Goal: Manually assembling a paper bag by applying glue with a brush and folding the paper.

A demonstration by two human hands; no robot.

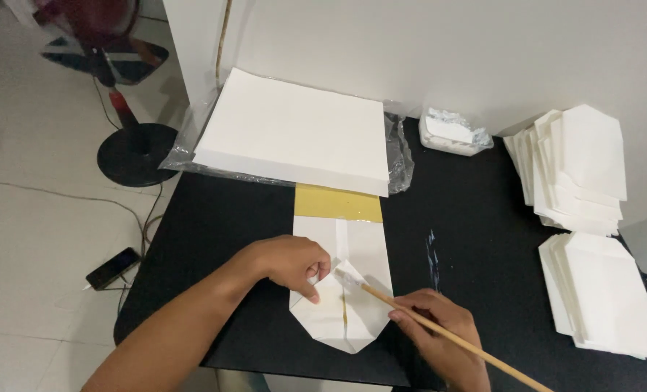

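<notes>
Far end of the wooden stick [454, 338] past the bottom edge, blurred fan [102, 36] cropped at top

A thick stack of white paper [294, 134] lies on clear plastic wrap [400, 156] at the back of a black table [469, 218], beside a small glue tub [454, 132]. 2 piles of folded envelopes [574, 163] [603, 290] sit at right; a fan base [136, 152] and phone [111, 267] rest on the floor.
</notes>
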